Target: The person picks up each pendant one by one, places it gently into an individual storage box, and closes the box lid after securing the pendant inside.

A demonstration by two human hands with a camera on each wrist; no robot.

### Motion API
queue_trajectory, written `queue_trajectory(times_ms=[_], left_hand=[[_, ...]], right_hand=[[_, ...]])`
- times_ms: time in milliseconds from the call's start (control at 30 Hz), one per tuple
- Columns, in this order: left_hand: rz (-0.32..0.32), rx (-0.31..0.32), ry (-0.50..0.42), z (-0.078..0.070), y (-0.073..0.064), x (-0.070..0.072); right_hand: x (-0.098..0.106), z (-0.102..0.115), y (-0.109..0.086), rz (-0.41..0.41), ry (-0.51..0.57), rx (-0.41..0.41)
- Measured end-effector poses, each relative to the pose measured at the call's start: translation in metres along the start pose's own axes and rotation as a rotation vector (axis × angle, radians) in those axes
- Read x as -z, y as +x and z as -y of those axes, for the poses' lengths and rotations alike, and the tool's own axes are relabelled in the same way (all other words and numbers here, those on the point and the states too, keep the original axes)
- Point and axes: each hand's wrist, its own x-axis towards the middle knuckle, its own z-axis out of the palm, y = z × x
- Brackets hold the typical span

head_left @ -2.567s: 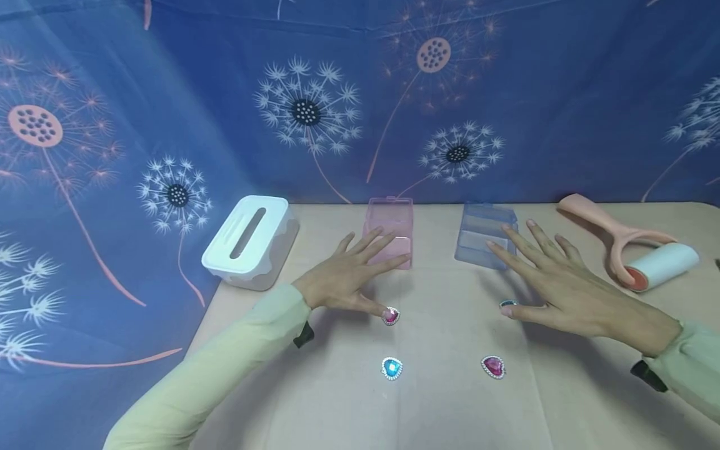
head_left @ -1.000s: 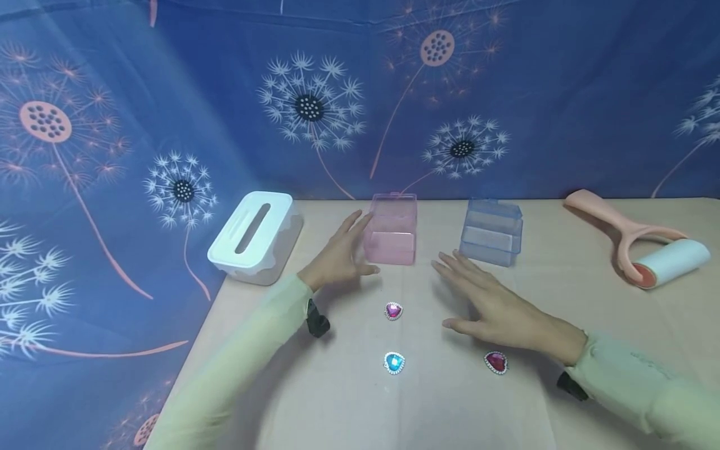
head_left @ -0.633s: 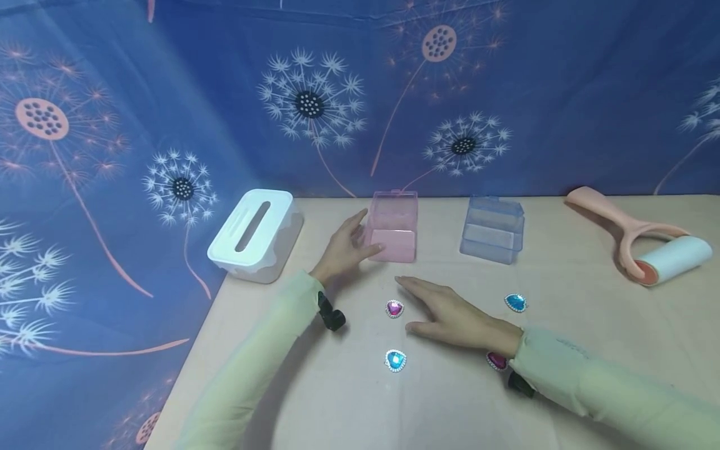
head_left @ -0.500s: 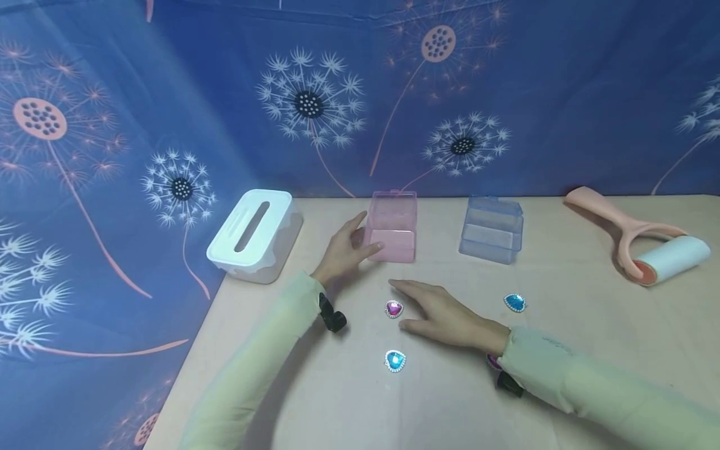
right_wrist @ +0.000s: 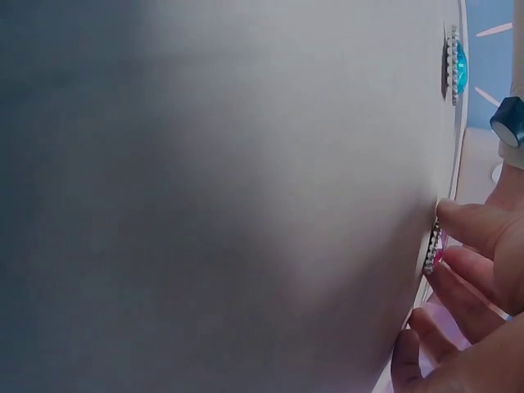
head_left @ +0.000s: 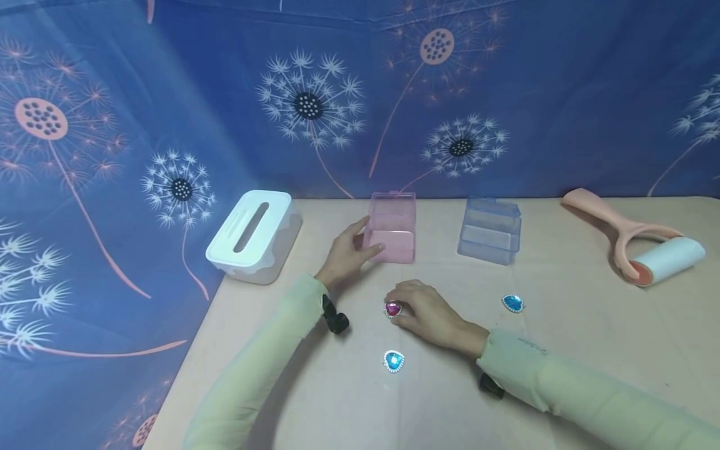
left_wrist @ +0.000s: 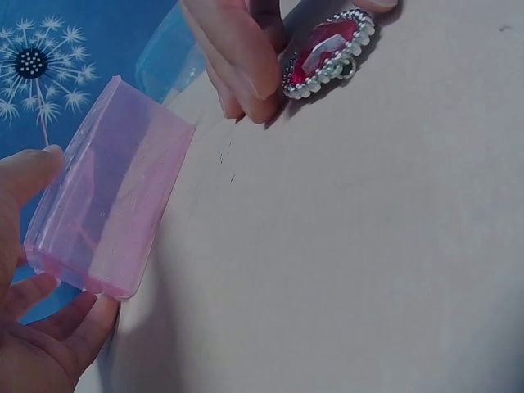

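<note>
Now the right hand (head_left: 432,314), fingers curled, pinches the pink heart gem (head_left: 392,309) at the counter (head_left: 332,400); the left hand (head_left: 344,255), thumb and fingers parted, grips the translucent pink box (head_left: 400,249) just beyond!

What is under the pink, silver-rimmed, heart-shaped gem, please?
Beige tabletop shows around the gem, which the right hand pinches; the spot directly beneath is covered and cannot be seen.
</note>
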Motion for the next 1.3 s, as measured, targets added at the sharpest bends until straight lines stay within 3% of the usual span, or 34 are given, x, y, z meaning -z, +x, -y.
queue_trajectory(times_ms=[433, 633, 1067, 1300], left_hand=[[-0.006, -0.008, -0.003, 0.001, -0.001, 0.000], [-0.005, -0.008, -0.022, 0.002, -0.001, 0.000], [-0.016, -0.022, -0.009, 0.005, 0.001, -0.001], [-0.017, -0.034, 0.019, 0.005, 0.001, 0.000]], right_hand=[[0.000, 0.003, 0.003, -0.008, -0.046, 0.003], [0.004, 0.004, 0.007, -0.032, -0.022, -0.042], [0.035, 0.013, 0.036, -0.147, 0.017, -0.087], [0.045, 0.011, 0.055, -0.247, 0.071, -0.127]])
